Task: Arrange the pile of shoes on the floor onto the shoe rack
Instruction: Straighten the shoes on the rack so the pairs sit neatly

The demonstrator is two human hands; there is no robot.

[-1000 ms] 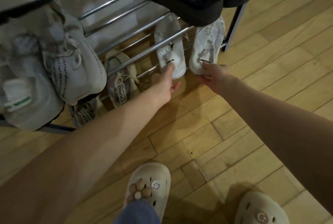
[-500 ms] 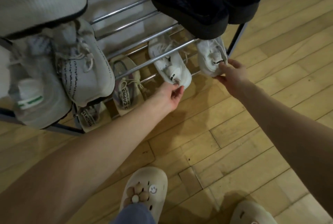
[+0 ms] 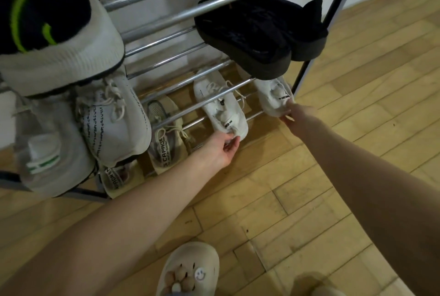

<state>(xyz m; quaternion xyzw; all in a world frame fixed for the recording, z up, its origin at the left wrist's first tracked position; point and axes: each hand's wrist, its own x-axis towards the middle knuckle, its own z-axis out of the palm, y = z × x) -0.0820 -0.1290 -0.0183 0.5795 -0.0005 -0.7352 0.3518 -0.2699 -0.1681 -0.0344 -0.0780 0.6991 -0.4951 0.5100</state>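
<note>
Fingers of both hands pinch the heels of a white pair on the bottom tier of the shoe rack (image 3: 181, 13).

Left hand (image 3: 220, 150) curls finger and thumb round the heel of the left white sneaker (image 3: 220, 107); the right hand (image 3: 294, 114) grips the heel of the right white sneaker (image 3: 273, 96), its fingertips largely hidden behind the shoe. Compared with a second ago, both sneakers sit deeper under the chrome bars, toes pointing to the wall, and the right one has gone further in, partly under the black slippers (image 3: 259, 33) on the tier above. Beige mesh sneakers (image 3: 164, 138) lie just beside them on the same tier. No loose shoes show on the wooden floor (image 3: 333, 176) here, so this pair looks nearly placed; a last nudge to square the heels seems all that remains.
</note>
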